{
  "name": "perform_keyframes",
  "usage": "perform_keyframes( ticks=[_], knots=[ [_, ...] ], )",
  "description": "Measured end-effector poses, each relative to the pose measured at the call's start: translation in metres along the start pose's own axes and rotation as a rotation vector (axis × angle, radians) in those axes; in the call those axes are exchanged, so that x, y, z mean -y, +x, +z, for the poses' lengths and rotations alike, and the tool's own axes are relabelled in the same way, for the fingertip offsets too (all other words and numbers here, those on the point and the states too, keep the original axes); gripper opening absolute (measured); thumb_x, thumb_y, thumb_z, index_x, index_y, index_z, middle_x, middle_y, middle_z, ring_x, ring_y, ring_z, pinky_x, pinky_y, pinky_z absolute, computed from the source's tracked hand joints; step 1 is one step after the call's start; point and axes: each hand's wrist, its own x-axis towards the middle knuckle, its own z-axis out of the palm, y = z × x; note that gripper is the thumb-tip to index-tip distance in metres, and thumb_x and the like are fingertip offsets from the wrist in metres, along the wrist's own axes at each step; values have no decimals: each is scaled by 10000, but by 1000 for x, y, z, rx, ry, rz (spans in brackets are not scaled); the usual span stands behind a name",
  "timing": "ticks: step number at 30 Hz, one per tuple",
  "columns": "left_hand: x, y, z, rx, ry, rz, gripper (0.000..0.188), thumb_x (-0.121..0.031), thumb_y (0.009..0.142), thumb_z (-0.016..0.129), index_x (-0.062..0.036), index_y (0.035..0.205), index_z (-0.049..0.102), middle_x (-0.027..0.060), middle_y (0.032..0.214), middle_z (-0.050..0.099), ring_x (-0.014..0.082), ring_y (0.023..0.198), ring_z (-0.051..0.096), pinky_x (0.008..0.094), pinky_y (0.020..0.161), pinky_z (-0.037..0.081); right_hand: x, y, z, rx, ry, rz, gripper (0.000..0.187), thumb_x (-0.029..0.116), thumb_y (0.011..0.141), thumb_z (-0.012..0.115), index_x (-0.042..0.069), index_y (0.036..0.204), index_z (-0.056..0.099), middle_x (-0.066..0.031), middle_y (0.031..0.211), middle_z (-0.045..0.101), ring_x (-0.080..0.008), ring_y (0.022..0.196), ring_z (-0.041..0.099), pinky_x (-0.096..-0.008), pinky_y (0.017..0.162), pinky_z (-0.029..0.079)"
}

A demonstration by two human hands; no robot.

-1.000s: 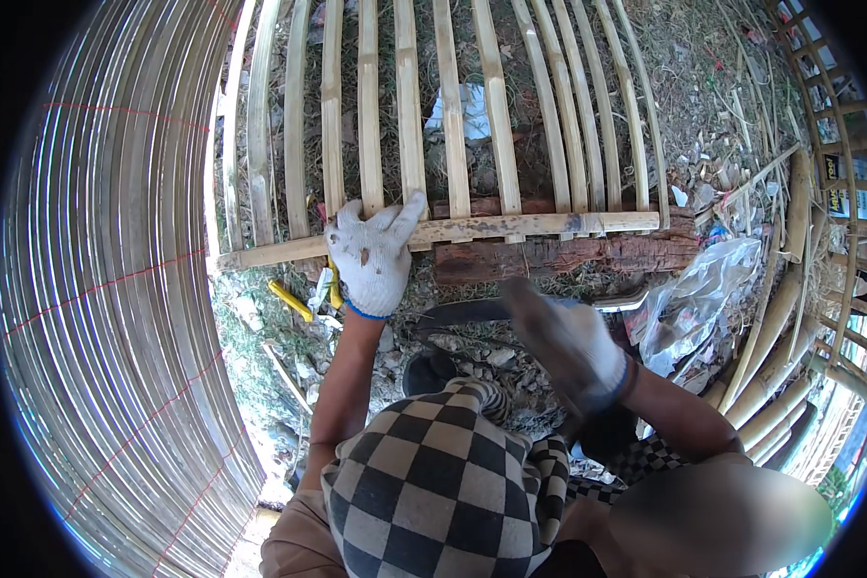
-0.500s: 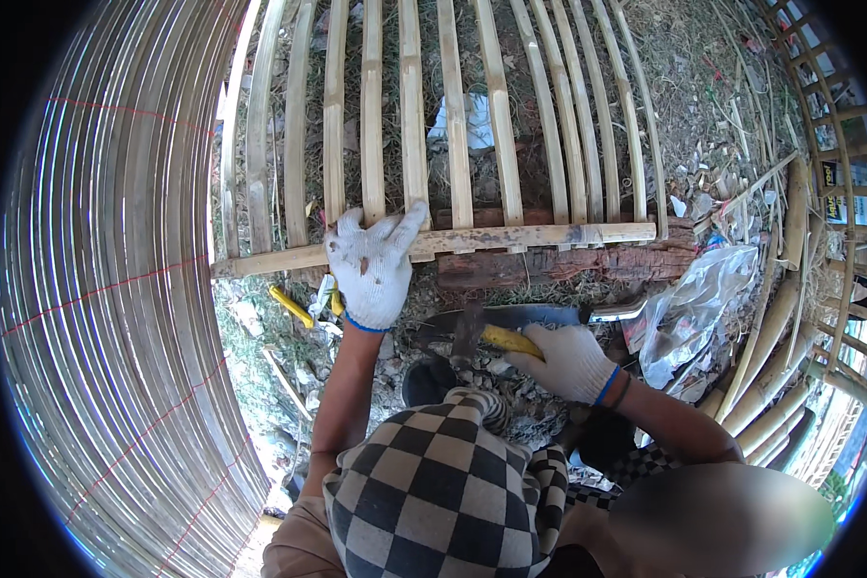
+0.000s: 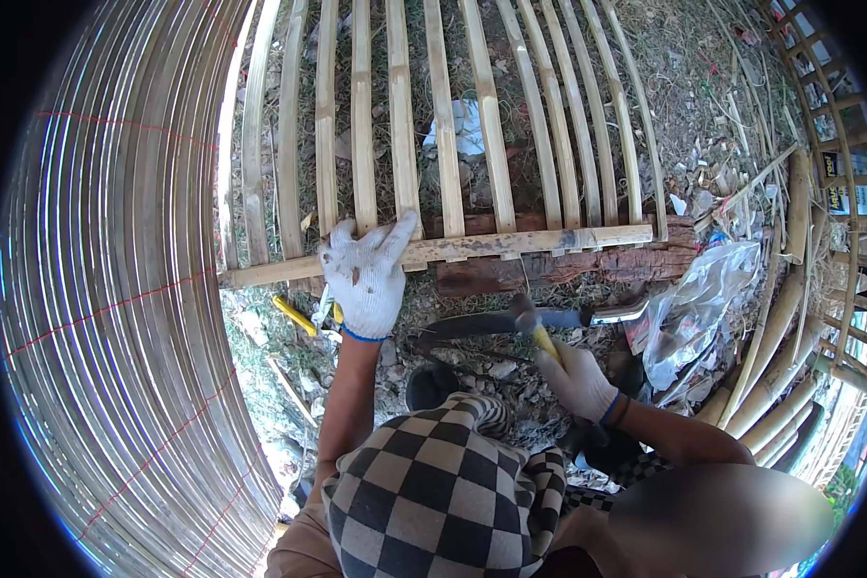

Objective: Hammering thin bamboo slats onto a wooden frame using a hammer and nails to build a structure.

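My left hand [image 3: 364, 287], in a white knit glove, lies with spread fingers across a bamboo crosspiece [image 3: 535, 243]. Long pale bamboo slats [image 3: 448, 183] run away from this piece, side by side with gaps. Gloved too, my right hand [image 3: 582, 383] is wrapped round the yellow handle of a hammer [image 3: 526, 313], its head raised below the crosspiece. A long-bladed knife [image 3: 477, 326] lies on the ground beyond the hammer. Next to my left wrist is a yellow-handled tool [image 3: 295, 316], partly hidden by the hand.
Beneath the crosspiece lies a reddish, rough timber [image 3: 588, 268]. At the right are a clear plastic bag [image 3: 708, 303] and several bamboo poles [image 3: 775, 323]. A tall slatted bamboo screen [image 3: 116, 289] bounds the left. Black-and-white checkered cloth [image 3: 433, 482] fills the lower middle.
The hammer has swung up and to the right, its head now pointing toward the crosspiece. My left hand keeps its place on the bamboo. The whole view has shifted slightly.
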Motion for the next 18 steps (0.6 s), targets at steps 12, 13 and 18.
perform_keyframes(
  ticks=[12,13,18],
  knots=[
    [-2,1,-1,-22,-34,-6,709,50,717,713,-305,1326,786,-21,1058,797,310,1072,605,458,997,442,71,66,-2,-324,239,-316,333,291,1081,677,1,1245,696,-129,907,738,-216,690,721,-361,615,579],
    [-2,2,-2,-24,-34,-4,709,50,717,713,-305,1326,786,-21,1058,797,310,1072,605,458,997,442,77,70,-2,-245,599,-127,309,259,1109,650,-11,1254,688,-107,916,737,-161,689,711,-319,592,580],
    [-5,2,-2,-15,-43,-13,718,55,711,709,-305,1327,793,-20,1078,801,302,1069,605,446,999,444,76,86,4,-283,757,-113,271,222,1122,633,-29,1198,700,-93,870,731,-138,644,701,-264,521,552]
  ],
)
